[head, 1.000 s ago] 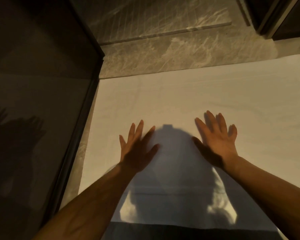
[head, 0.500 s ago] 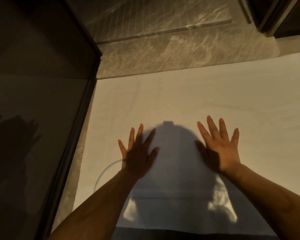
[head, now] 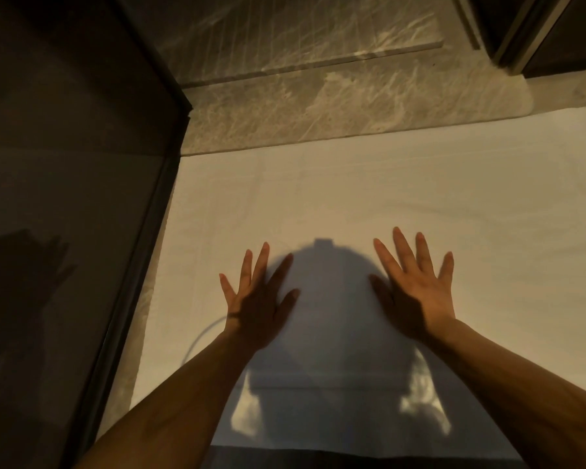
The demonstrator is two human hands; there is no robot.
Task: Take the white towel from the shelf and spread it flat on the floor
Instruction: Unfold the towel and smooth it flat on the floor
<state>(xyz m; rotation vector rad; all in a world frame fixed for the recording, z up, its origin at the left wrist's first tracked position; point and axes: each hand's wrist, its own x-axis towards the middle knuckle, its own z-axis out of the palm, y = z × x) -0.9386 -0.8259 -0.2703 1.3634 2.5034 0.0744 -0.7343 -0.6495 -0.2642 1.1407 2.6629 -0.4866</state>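
The white towel (head: 369, 198) lies spread out flat on the marble floor and fills most of the lower view. Its right side runs out of frame. My left hand (head: 257, 299) rests palm down on the towel left of centre, fingers apart. My right hand (head: 416, 289) rests palm down on it right of centre, fingers apart too. Neither hand grips anything. A shadow of a head falls on the towel between and below the hands.
A dark glass panel with a black frame (head: 142, 252) stands along the towel's left edge. Grey marble floor (head: 335, 99) with a low step (head: 318, 64) lies beyond the far edge. A dark frame corner (head: 521, 38) stands at the top right.
Both hands have slid slightly toward me over the towel and spread their fingers wider. The view has shifted a little; the towel lies as before.
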